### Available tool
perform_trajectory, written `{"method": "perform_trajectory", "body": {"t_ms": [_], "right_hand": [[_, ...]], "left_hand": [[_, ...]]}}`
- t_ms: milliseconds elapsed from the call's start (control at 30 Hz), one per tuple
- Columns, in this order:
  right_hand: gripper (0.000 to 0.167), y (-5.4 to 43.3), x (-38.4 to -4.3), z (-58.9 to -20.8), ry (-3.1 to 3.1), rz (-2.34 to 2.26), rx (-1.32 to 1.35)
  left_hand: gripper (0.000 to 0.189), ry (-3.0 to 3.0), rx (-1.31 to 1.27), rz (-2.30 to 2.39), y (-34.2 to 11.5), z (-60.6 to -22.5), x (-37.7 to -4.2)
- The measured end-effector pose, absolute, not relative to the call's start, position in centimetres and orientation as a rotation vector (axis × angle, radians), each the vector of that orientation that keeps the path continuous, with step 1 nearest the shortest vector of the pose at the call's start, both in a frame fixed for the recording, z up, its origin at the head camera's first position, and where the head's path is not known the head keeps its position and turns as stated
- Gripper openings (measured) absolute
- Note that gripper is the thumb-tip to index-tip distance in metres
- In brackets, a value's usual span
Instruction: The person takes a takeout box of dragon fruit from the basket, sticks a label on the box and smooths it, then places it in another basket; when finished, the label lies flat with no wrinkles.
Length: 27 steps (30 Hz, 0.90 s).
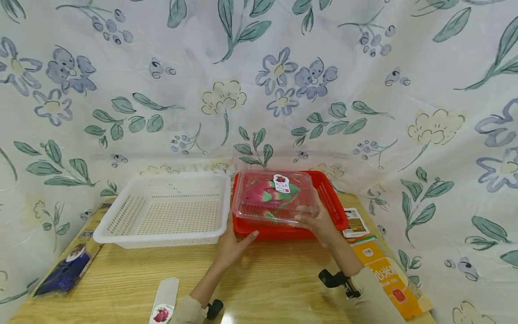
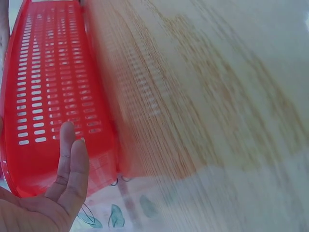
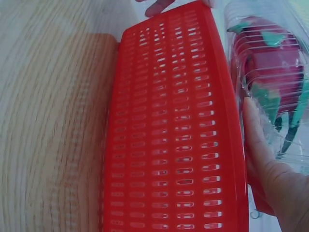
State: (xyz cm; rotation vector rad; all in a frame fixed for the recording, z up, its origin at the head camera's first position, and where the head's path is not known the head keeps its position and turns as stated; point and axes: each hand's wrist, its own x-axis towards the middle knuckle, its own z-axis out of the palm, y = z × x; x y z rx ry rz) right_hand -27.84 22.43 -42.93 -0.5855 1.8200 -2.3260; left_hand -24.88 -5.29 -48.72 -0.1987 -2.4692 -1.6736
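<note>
A clear plastic fruit box (image 1: 247, 202), with a dragon fruit (image 1: 269, 191) inside and a label on its lid, is over the red basket (image 1: 336, 220). My right hand (image 1: 317, 222) grips the box at its front right corner, thumb along the near side. In the right wrist view the box (image 3: 270, 67) stands beyond the basket's rim. My left hand (image 1: 230, 245) is by the basket's front left corner, thumb spread out. Two straight fingers (image 2: 75, 169) show in front of the basket's red end in the left wrist view.
A white basket (image 1: 162, 240) stands on the left of the wooden table (image 1: 251, 288). Left of it lies a dark blue and tan packet (image 1: 69, 267). An orange packet (image 1: 390, 279) and a white-framed pack (image 1: 356, 223) lie on the right. A white labelled strip (image 1: 166, 294) lies in front.
</note>
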Motion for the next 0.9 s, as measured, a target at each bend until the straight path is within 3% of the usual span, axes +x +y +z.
{"method": "perform_trajectory", "body": {"t_ms": [900], "right_hand": [[0.087,22.7,-30.3,-43.4,1.855,-2.267,-0.513]], "left_hand": [[0.103,-2.456,-0.215,-1.698,-5.3,-48.9,-24.9]]}}
